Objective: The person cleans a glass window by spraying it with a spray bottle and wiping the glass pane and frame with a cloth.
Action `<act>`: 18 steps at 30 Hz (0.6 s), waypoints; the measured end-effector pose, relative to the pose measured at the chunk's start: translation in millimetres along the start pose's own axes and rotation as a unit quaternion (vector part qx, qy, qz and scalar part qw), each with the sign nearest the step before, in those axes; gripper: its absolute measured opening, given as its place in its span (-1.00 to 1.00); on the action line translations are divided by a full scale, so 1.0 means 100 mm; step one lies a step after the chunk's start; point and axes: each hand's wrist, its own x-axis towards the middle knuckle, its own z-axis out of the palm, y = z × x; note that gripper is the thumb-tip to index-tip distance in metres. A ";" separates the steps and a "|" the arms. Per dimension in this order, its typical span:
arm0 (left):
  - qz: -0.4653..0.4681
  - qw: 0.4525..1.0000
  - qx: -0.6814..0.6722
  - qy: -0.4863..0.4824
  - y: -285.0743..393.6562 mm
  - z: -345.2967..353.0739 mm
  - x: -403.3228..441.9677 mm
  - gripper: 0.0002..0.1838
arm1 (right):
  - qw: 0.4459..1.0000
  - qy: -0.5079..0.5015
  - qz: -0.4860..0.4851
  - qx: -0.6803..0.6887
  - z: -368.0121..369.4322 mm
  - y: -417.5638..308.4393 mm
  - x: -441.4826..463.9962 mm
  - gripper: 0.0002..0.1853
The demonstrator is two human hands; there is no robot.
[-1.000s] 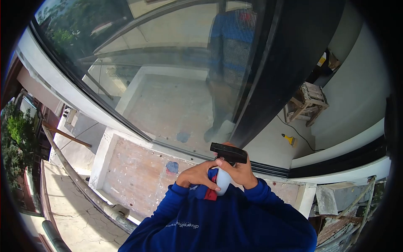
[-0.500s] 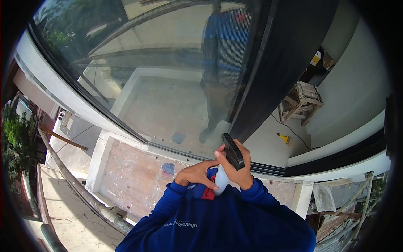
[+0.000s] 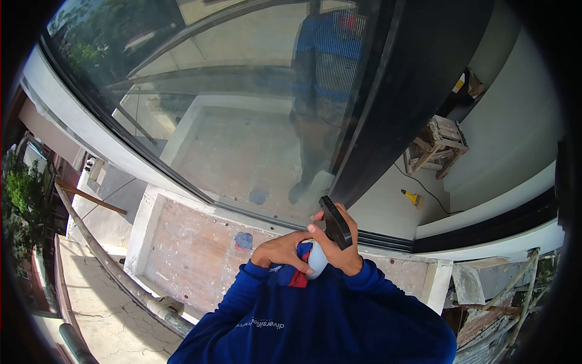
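My right hand (image 3: 341, 247) is wrapped round the neck of a white spray bottle (image 3: 317, 261) with a black spray head (image 3: 336, 222). The head sits above my fingers, in front of my chest. Beside it, my left hand (image 3: 284, 250) is closed on a blue and red cloth (image 3: 298, 273), its thumb close to the bottle's side. The cloth is bunched, and part of it is hidden by my fingers. Ahead stands a large glass pane (image 3: 236, 139) with a dark frame (image 3: 412, 97), reflecting a person in blue.
Below the pane lies a paint-spotted ledge (image 3: 188, 255) with a blue rag (image 3: 244, 241). Through the opening on the right are a wooden stool (image 3: 441, 145), a yellow-handled brush (image 3: 413, 197) and a cord (image 3: 424, 187). A pole (image 3: 103, 242) runs along the left.
My right hand and the spray bottle have shifted slightly left, and the black head has turned a little. My left hand keeps its hold on the cloth.
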 end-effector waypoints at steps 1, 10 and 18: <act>-0.004 1.000 -0.011 0.004 0.00 0.02 0.00 -0.08 | 1.000 0.007 -0.020 0.000 0.01 -0.02 0.05 -0.78; 0.001 1.000 -0.024 0.003 -0.04 0.02 0.03 -0.06 | 1.000 -0.005 0.014 0.021 -0.03 0.09 -0.01 -0.78; -0.016 0.999 -0.029 0.003 -0.03 0.02 0.03 -0.06 | 0.994 -0.030 0.082 0.065 -0.09 0.00 -0.05 -0.73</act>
